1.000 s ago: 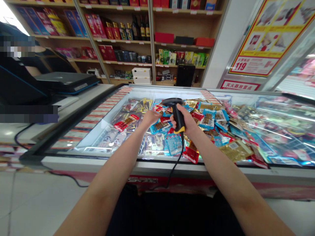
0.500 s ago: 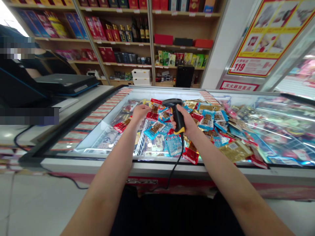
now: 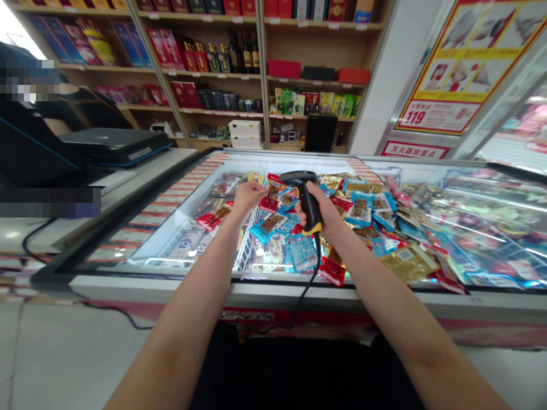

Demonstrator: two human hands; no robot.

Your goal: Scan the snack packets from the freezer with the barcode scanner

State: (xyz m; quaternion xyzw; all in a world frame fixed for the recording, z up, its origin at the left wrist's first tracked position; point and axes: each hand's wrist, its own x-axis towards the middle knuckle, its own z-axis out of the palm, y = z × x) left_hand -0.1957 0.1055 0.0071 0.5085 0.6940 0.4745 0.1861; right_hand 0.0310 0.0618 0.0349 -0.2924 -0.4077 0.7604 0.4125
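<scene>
My right hand [image 3: 325, 215] grips the handle of a black barcode scanner [image 3: 304, 196] with a yellow band, its cable hanging down over the freezer's front edge. Its head points left. My left hand [image 3: 248, 196] is closed on a red snack packet [image 3: 270, 193], held up right in front of the scanner head. Both hands hover over a heap of blue, red and gold snack packets [image 3: 367, 222] lying on the glass lid of a chest freezer [image 3: 179, 228].
A checkout counter with a dark laptop-like device [image 3: 115, 142] stands at the left. Wooden shelves [image 3: 265, 74] of boxes and bottles line the back wall. A yellow and red poster [image 3: 465, 62] hangs at the right. More glass-topped freezer extends right.
My left hand lifted a red packet out of the pile and brought it up to the scanner head. The right hand and scanner have hardly moved.
</scene>
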